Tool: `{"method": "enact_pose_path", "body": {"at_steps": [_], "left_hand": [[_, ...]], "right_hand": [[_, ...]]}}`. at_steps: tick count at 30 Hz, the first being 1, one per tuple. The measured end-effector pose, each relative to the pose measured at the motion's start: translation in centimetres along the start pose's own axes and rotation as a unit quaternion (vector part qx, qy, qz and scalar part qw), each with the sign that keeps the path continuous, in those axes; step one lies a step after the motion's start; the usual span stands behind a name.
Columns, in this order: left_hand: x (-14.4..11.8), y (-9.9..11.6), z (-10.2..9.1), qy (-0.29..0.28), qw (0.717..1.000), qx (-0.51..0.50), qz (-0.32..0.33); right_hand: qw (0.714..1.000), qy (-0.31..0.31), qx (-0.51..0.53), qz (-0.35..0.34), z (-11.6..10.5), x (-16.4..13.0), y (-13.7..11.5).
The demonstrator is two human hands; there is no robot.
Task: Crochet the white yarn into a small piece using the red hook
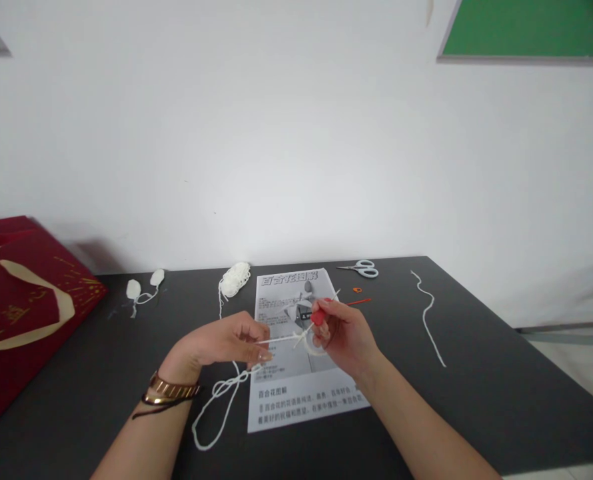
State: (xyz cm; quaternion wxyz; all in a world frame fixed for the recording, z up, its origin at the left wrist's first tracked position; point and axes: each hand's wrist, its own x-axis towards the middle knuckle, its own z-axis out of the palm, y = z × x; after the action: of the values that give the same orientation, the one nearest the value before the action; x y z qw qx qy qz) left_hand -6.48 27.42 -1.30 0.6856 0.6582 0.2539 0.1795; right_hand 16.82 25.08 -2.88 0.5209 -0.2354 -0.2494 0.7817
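Observation:
My right hand [344, 333] grips a crochet hook [318, 317] by its red handle, with the metal tip slanting down to the left. Around the tip is a small knot of white yarn [300, 339]. My left hand [241, 340], wearing a bracelet at the wrist, pinches that yarn, and a taut strand runs between both hands. Below the left hand, slack yarn loops onto the black table [126, 373]. Both hands are above a printed pattern sheet [296, 413] with a flower picture, partly covered by them. A white yarn ball [235, 279] lies behind the left hand.
Scissors [364, 268], an orange stitch marker [357, 290] and a thin orange-red needle [360, 302] lie beyond my right hand. Farther right is a loose yarn strand [429, 313]. Two small white crocheted pieces [133, 289] and a red gift bag [31, 293] are leftward. A white wall stands behind.

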Motion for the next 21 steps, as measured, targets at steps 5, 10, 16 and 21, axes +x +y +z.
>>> {"method": "enact_pose_path", "body": {"at_steps": [5, 10, 16, 21], "left_hand": [[-0.3, 0.1, -0.3, 0.070, 0.994, -0.039, 0.081], [1.1, 0.1, 2.2, 0.128, 0.969, -0.112, 0.177], [1.2, 0.9, 4.6, 0.145, 0.971, 0.075, 0.173], [1.1, 1.5, 5.5, 0.261, 0.909, 0.283, 0.158]], "right_hand": [[1.000, 0.004, -0.016, 0.015, -0.4, 0.3, 0.2], [0.999, 0.013, -0.033, 0.016, -0.5, 0.5, 0.3], [0.998, 0.037, -0.045, -0.006, -0.6, 0.6, 0.2], [0.996, 0.057, -0.053, -0.040, -0.7, 0.8, 0.7]]}}
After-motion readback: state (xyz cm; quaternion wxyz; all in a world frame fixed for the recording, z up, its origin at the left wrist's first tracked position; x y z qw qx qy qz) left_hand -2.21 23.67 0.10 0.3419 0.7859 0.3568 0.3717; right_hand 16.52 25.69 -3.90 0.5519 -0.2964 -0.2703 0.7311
